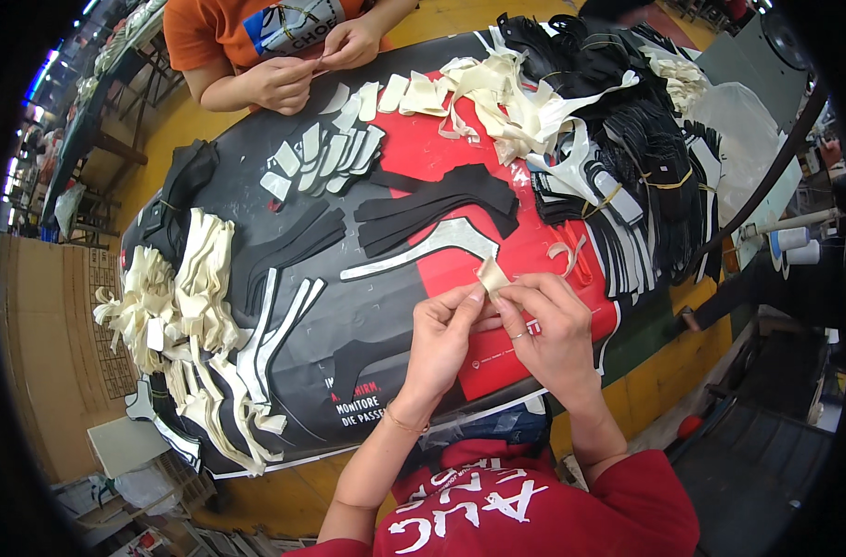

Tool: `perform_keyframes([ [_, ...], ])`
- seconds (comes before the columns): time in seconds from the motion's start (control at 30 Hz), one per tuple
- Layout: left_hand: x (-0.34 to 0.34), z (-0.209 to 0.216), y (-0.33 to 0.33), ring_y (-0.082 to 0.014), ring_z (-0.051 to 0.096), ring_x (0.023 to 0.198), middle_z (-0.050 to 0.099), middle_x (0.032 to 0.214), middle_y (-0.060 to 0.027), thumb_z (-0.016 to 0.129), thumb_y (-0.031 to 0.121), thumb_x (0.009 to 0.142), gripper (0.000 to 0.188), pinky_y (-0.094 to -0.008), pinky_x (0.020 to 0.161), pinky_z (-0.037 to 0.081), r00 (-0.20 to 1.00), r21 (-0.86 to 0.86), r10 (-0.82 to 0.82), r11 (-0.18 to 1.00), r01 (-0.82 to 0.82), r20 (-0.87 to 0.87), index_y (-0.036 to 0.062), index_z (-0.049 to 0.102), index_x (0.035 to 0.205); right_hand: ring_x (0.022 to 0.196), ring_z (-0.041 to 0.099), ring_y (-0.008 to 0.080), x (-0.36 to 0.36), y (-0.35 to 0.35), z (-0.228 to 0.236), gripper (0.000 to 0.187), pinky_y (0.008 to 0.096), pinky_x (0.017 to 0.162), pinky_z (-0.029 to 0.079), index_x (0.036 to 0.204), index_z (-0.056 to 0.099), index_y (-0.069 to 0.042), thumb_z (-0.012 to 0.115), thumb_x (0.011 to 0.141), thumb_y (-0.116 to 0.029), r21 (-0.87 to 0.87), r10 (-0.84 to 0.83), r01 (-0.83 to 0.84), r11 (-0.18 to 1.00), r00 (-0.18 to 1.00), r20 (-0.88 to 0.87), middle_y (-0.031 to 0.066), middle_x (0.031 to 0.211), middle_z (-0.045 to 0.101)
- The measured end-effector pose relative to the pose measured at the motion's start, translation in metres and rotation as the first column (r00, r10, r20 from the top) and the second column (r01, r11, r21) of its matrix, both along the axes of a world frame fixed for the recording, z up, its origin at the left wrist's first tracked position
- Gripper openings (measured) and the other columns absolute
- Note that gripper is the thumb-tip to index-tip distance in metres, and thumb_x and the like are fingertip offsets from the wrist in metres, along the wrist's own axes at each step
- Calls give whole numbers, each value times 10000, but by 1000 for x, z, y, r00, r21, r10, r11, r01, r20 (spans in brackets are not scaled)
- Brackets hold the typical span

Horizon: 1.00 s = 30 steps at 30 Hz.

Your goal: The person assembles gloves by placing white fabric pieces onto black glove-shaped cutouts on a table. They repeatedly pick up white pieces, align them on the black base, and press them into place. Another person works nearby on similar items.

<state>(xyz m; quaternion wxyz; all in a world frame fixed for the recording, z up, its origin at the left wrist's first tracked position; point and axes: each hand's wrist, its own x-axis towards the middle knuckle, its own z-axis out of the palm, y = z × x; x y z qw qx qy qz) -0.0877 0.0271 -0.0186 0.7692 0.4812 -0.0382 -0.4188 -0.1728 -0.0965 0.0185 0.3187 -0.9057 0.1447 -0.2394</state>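
My left hand [444,339] and my right hand [555,332] meet over the near right part of the table. Between their fingertips is a small cream fabric piece [490,273], pinched from both sides, its free end pointing away from me. Just beyond it lies a curved grey-white piece with a dark edge [423,246]. Farther back are black curved fabric pieces [441,209] in a loose stack. A thin cream scrap [566,254] rests right of my hands on the red part of the table cover [483,371].
Small grey-white pads [325,158] lie in rows toward the back. Cream fabric strips [205,269] are heaped at the left. Bundled black pieces [650,158] pile up at the right. Across the table, another person's hands [288,84] hold something small. Thread spools [796,246] stand far right.
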Motion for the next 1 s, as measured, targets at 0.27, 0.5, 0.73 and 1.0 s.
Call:
perform_keyframes([
  [0.27,-13,0,-5,-214,751,865,759,976,-187,659,69,950,257,-304,770,558,775,245,-51,960,-135,630,-5,715,1189,819,726,258,-6,-7,6,134,317,712,565,1002,719,44,703,898,-39,174,-7,8,985,1000,-9,154,957,710],
  [0.5,-14,9,-7,-224,755,865,763,943,-171,675,70,946,210,-304,757,571,776,302,-95,945,-127,623,-17,735,1127,843,740,230,-8,-11,7,134,299,750,579,1009,709,66,676,910,-17,240,-7,19,971,999,-50,144,950,721],
  [0.73,-10,14,-6,-232,756,843,761,922,-165,689,55,932,185,-304,751,578,745,299,-100,944,-138,659,-24,745,1090,826,738,226,-9,-13,7,111,297,748,576,994,703,64,667,922,-12,294,19,2,956,997,-69,137,914,713],
  [1.0,-12,12,-7,-238,751,813,759,919,-165,704,51,915,174,-306,719,564,720,295,-96,942,-157,687,-25,749,1065,819,738,228,-10,-12,7,107,296,735,576,995,698,62,669,924,-14,224,21,-2,975,996,-84,140,918,706],
])
